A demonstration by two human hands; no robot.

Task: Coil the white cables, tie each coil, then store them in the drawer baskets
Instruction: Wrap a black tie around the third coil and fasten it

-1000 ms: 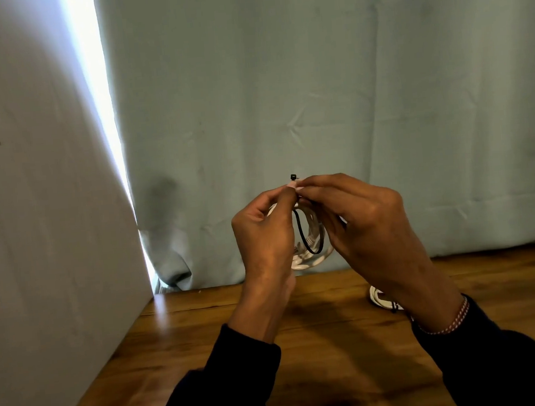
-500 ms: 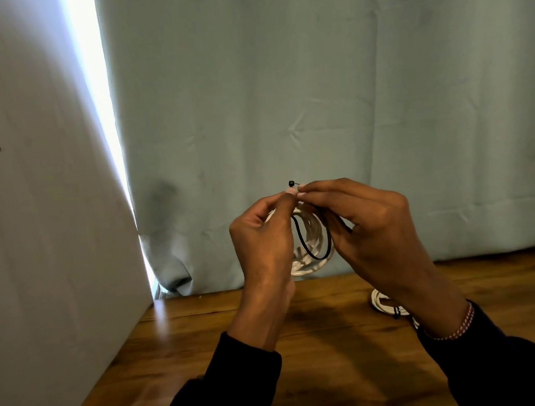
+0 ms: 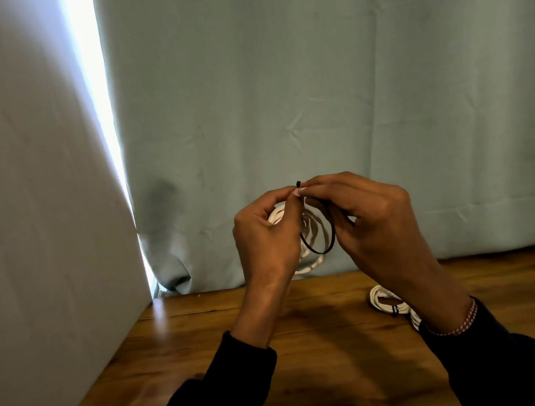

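1. The left hand (image 3: pixel 267 235) was raised above the table (image 3: pixel 208 353), fingers curled, its thumb and forefinger pinching the head end of a black tie (image 3: pixel 320 250) at the top of a white coil (image 3: pixel 309 231).
2. The right hand (image 3: pixel 371 223) met it fingertip to fingertip, also curled, pinching the tie just beside the small black head. The two pinches likely sat so close because the tail had to be fed through the head, which takes fine alignment.
3. The tie hung in a loose loop around one side of the coil, not yet drawn tight. The coil was held up in the air between the hands, probably so the loop could pass freely round the strands.
4. How the coil itself was supported could not be told; the hands hid most of it.
5. A second coil (image 3: pixel 386 301), already bound with a dark tie, lay on the table near the right wrist, seemingly parked there until storing.
6. No drawer or baskets showed; a curtain (image 3: pixel 314 85) hung behind.
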